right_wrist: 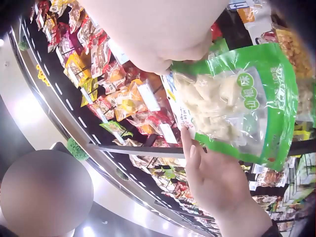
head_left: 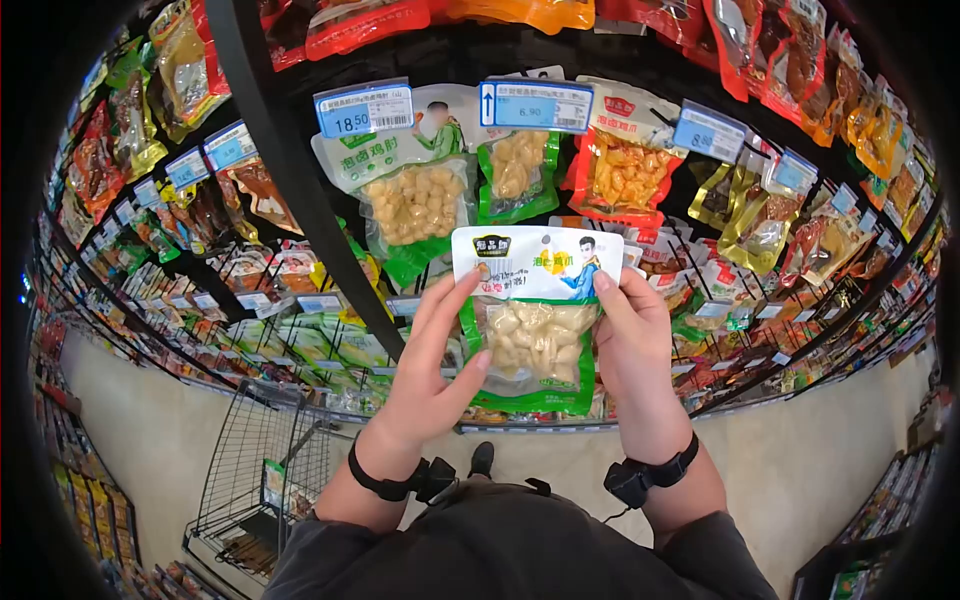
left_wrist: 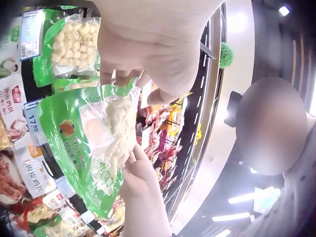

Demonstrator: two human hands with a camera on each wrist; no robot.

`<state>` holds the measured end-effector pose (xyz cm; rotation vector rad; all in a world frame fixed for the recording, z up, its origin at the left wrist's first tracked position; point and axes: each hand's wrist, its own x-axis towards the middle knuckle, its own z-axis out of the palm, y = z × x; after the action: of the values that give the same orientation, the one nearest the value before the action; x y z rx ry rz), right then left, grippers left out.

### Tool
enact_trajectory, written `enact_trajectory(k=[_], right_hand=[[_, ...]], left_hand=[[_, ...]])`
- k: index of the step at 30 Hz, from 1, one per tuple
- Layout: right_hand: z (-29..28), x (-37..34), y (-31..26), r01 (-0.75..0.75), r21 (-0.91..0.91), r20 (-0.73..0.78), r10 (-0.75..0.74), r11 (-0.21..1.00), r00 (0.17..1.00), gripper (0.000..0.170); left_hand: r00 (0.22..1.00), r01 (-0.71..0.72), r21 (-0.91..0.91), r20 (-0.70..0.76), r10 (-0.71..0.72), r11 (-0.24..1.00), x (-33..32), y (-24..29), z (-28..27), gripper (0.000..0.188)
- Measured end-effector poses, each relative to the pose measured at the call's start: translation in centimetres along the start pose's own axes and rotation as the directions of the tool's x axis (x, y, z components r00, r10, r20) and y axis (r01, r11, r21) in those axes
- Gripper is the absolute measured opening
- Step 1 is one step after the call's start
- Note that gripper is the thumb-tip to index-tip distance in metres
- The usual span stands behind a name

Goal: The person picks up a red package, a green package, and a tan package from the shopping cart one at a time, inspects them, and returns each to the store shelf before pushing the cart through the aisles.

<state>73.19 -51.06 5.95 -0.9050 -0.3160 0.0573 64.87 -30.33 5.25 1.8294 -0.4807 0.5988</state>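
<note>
Between both hands is a green-and-white snack packet (head_left: 540,325) with a clear window showing pale pieces, its printed front turned up in the head view. My left hand (head_left: 432,350) holds its left edge, fingers behind and thumb along the lower side. On the other side my right hand (head_left: 637,345) pinches the upper right edge, thumb on the front. The left wrist view shows the packet's green back (left_wrist: 79,143), and in the right wrist view its window (right_wrist: 217,106) faces the camera with the left hand (right_wrist: 217,173) at its edge.
Hanging packets fill the shelf rack ahead, among them a green-and-white one (head_left: 415,205) and a red one (head_left: 625,170), with price tags (head_left: 365,110) in front. A dark upright post (head_left: 300,170) crosses the rack. A wire shopping cart (head_left: 250,480) stands at lower left.
</note>
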Motion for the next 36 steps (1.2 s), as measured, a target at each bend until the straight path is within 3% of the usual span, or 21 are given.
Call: enact_trajectory(k=[7,10,13,15,19,24,30,36], right_hand=[[0.8,5.5,0.8,0.035,-0.099,-0.035,-0.039,0.994,0.999,0.015],[1.9,6.9,0.7,0.082,-0.155,-0.073,-0.094,0.984,0.993,0.014],[2.9,8.1,0.7,0.14,-0.11,-0.036,-0.144,0.984,0.989,0.012],[3.4,9.0,0.8,0.236,-0.156,-0.042,-0.245,0.959,0.969,0.012],[4.0,9.9,0.2,0.281,-0.192,-0.06,-0.297,0.94,0.953,0.012],[4.0,11.0,-0.2,0.35,-0.285,-0.021,-0.37,0.892,0.929,0.014],[2.7,12.5,0.3,0.343,-0.316,-0.033,-0.371,0.885,0.928,0.018],[1.6,12.4,0.4,0.388,-0.388,0.025,-0.412,0.836,0.911,0.017]], left_hand=[[0.99,-0.119,-0.023,0.07,0.12,0.993,5.4,-2.9,-2.7,0.068],[0.985,-0.159,0.05,0.079,0.155,0.986,7.1,-3.3,-3.8,0.068],[0.972,-0.2,-0.001,0.127,0.199,0.98,8.7,-4.5,-4.8,0.071],[0.97,-0.223,-0.024,0.093,0.225,0.974,9.7,-4.5,-5.0,0.072],[0.952,-0.294,-0.04,0.076,0.297,0.955,11.4,-4.8,-5.6,0.076],[0.941,-0.318,0.048,0.134,0.309,0.947,13.0,-4.5,-7.0,0.075],[0.968,-0.153,-0.028,0.198,0.155,0.988,13.8,-5.5,-7.3,0.085],[0.968,-0.17,-0.063,0.176,0.179,0.983,13.5,-5.5,-7.1,0.086]])
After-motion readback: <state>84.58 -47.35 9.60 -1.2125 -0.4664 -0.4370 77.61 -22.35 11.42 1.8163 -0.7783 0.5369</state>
